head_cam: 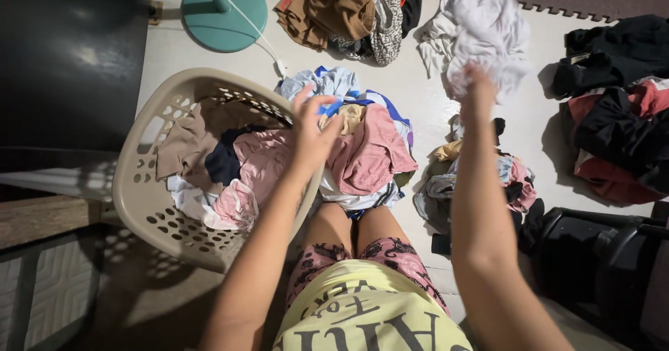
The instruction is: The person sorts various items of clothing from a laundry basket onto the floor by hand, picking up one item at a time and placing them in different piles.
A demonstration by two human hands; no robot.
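Note:
My left hand (310, 125) hovers with fingers spread over the rim of a tipped beige laundry basket (143, 184), just above a pink garment (366, 156) that spills out of it. Pink, white, tan and dark clothes lie inside the basket. My right hand (477, 86) is stretched forward and blurred, with its fingers closed in a white cloth (481, 24) at the near edge of a white pile. I sit on the floor, knees between the basket and a small mixed heap of clothes (512, 180).
Sorted heaps lie around: brown and patterned clothes (345, 10) at the back, black and red ones (617, 114) at right. A teal fan base (223, 10) with its cord stands at the back left, dark furniture (70, 58) at left, and a black object (592, 260) at near right.

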